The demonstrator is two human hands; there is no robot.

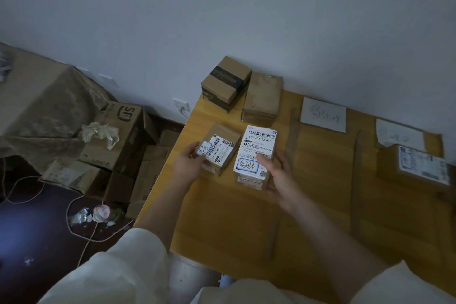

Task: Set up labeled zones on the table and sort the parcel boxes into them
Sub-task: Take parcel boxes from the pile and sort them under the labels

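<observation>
We have our left hand (188, 163) wrapped around the near end of a small brown box (220, 149) at the left edge of the wooden table (320, 205), thumb pressed on its handwritten sticker, while our right hand (278, 175) clasps the white-labelled box (257, 153) just beside it, thumb on top. Behind them two more boxes (225, 81) sit against the wall, and to the right tape strips (293, 136) mark off zones with paper labels (323, 114) and another parcel (419, 165).
</observation>
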